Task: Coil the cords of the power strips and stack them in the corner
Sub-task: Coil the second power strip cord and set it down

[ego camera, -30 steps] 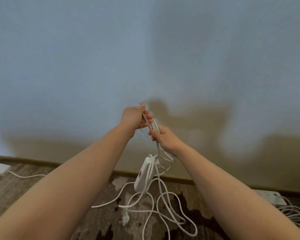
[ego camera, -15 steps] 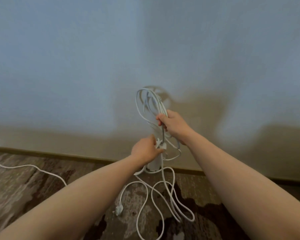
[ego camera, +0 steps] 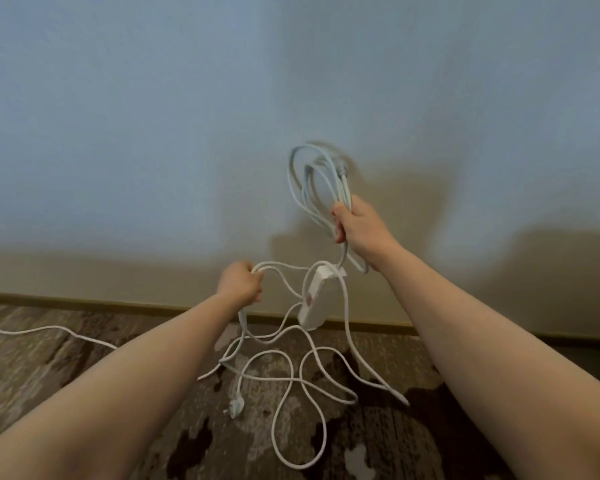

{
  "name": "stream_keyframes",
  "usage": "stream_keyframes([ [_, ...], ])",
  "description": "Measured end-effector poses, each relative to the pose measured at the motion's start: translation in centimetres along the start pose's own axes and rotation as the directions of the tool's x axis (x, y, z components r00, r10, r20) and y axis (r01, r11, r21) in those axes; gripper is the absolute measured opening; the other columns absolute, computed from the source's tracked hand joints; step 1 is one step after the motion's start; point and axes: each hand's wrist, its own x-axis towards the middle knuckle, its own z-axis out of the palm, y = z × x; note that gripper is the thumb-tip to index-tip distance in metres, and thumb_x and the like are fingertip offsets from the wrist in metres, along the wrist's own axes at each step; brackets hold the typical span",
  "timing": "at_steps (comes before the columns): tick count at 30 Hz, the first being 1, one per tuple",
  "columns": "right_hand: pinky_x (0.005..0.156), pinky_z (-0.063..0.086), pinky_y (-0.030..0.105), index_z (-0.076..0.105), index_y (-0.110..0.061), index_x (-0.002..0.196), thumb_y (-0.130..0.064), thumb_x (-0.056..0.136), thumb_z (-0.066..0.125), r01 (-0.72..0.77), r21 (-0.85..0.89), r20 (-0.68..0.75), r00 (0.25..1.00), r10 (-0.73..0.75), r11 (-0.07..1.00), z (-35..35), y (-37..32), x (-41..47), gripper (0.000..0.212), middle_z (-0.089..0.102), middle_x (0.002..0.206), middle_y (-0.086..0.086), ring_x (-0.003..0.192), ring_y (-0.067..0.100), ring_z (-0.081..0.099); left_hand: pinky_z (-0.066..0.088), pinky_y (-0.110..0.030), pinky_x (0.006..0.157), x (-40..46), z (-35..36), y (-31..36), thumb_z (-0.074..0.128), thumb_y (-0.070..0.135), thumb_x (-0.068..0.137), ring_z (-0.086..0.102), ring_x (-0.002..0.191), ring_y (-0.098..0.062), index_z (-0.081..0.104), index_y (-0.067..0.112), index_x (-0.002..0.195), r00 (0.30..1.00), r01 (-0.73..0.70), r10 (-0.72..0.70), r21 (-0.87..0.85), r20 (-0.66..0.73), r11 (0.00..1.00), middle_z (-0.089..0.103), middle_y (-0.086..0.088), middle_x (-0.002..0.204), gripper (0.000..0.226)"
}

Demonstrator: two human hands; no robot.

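Observation:
My right hand is raised in front of the wall, closed around a bundle of white cord loops that stand up above the fist. Below it a white power strip hangs in the air by its cord. Lower and to the left, my left hand grips a stretch of the same white cord. The remaining cord trails down in loose loops onto the carpet, ending in a white plug.
A brown patterned carpet covers the floor up to a dark baseboard under the pale blue wall. Another white cord runs across the carpet at the left.
My left hand has slid down and left along the cord, away from my right hand. The right hand has moved right with the coil, and the strip now hangs free between them.

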Motion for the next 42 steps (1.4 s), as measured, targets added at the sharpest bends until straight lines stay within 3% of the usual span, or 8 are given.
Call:
stream_keyframes([
  [4, 0.063, 0.034, 0.035, 0.048, -0.021, 0.077, -0.017, 0.102, 0.044, 0.04, 0.032, 0.074, 0.996, -0.042, 0.999, 0.8, -1.0, 0.1, 0.026, 0.045, 0.062, -0.001, 0.056, 0.015, 0.039, 0.042, -0.038, 0.097, -1.3, 2.2, 1.7, 0.062, 0.032, 0.086, 0.052, 0.118, -0.036, 0.039, 0.014, 0.137, 0.982, -0.118, 0.083, 0.203, 0.171, 0.972, 0.047, -0.021, 0.135, 0.059],
  [8, 0.052, 0.034, 0.029, 0.049, -0.017, 0.082, -0.015, 0.104, 0.041, 0.019, 0.181, 0.097, 0.995, -0.037, 0.983, 0.7, -1.5, -0.1, 0.024, 0.042, 0.061, -0.002, 0.048, 0.009, 0.038, 0.025, -0.044, 0.114, -2.8, 4.6, 4.2, 0.072, 0.049, 0.075, 0.023, 0.141, -0.031, 0.019, 0.039, 0.147, 0.888, -0.316, 0.263, 0.085, 0.378, 0.945, 0.018, -0.007, 0.155, 0.089],
  [13, 0.05, 0.031, 0.026, 0.048, -0.015, 0.082, -0.013, 0.105, 0.039, 0.007, 0.293, 0.081, 0.996, -0.032, 0.956, 0.0, -2.0, -0.1, 0.024, 0.04, 0.064, 0.001, 0.048, 0.01, 0.035, 0.031, -0.042, 0.11, -2.7, 5.1, 5.6, 0.073, 0.042, 0.077, 0.035, 0.134, -0.024, 0.034, 0.029, 0.143, 0.821, -0.514, 0.467, 0.07, 0.33, 0.855, 0.038, -0.005, 0.147, 0.078],
  [17, 0.049, 0.032, 0.025, 0.048, -0.015, 0.082, -0.013, 0.104, 0.04, 0.025, 0.302, 0.086, 0.995, -0.054, 0.953, -0.5, -2.2, 0.0, 0.023, 0.041, 0.065, 0.0, 0.049, 0.01, 0.035, 0.045, -0.027, 0.081, -2.4, 5.3, 6.6, 0.077, 0.039, 0.073, 0.055, 0.106, -0.016, 0.05, 0.027, 0.121, 0.815, -0.487, 0.468, -0.033, 0.342, 0.873, 0.059, 0.004, 0.115, 0.057],
  [25, 0.062, 0.033, 0.035, 0.05, -0.022, 0.078, -0.021, 0.103, 0.044, -0.017, 0.049, -0.048, 0.999, 0.019, 0.999, -2.1, 1.3, 1.0, 0.026, 0.046, 0.069, 0.0, 0.059, 0.013, 0.04, 0.037, -0.032, 0.059, -2.4, 5.1, 4.7, 0.063, 0.018, 0.081, 0.05, 0.063, -0.013, 0.048, 0.023, 0.076, 0.826, -0.562, 0.559, 0.037, 0.064, 0.826, 0.053, 0.006, 0.067, 0.017],
  [30, 0.06, 0.035, 0.035, 0.05, -0.021, 0.078, -0.023, 0.103, 0.044, -0.034, 0.082, -0.014, 0.999, 0.035, 0.996, -2.1, 2.3, 0.7, 0.025, 0.045, 0.064, -0.002, 0.054, 0.013, 0.039, 0.042, -0.029, 0.086, -1.3, 4.2, 2.6, 0.059, -0.001, 0.079, 0.053, 0.105, -0.02, 0.054, 0.016, 0.118, 0.886, -0.388, 0.321, 0.159, 0.334, 0.908, 0.057, -0.004, 0.112, 0.044],
  [34, 0.053, 0.036, 0.029, 0.05, -0.017, 0.082, -0.021, 0.103, 0.042, -0.027, 0.152, 0.026, 0.999, 0.023, 0.988, -2.0, 1.2, 0.5, 0.023, 0.045, 0.062, -0.002, 0.05, 0.011, 0.04, 0.034, -0.028, 0.101, -2.4, 6.1, 4.6, 0.076, 0.025, 0.076, 0.038, 0.133, -0.02, 0.034, 0.02, 0.144, 0.834, -0.375, 0.334, 0.007, 0.44, 0.927, 0.04, -0.001, 0.146, 0.08],
  [42, 0.053, 0.043, 0.03, 0.051, -0.014, 0.084, -0.016, 0.104, 0.042, 0.024, 0.387, -0.002, 1.0, -0.025, 0.922, -4.5, -2.3, 0.9, 0.022, 0.051, 0.059, -0.005, 0.047, 0.012, 0.046, 0.045, -0.029, 0.077, -3.3, 8.0, 8.5, 0.079, 0.044, 0.067, 0.057, 0.099, -0.013, 0.043, 0.028, 0.129, 0.87, -0.396, 0.425, -0.159, 0.251, 0.904, 0.058, 0.008, 0.111, 0.073],
])
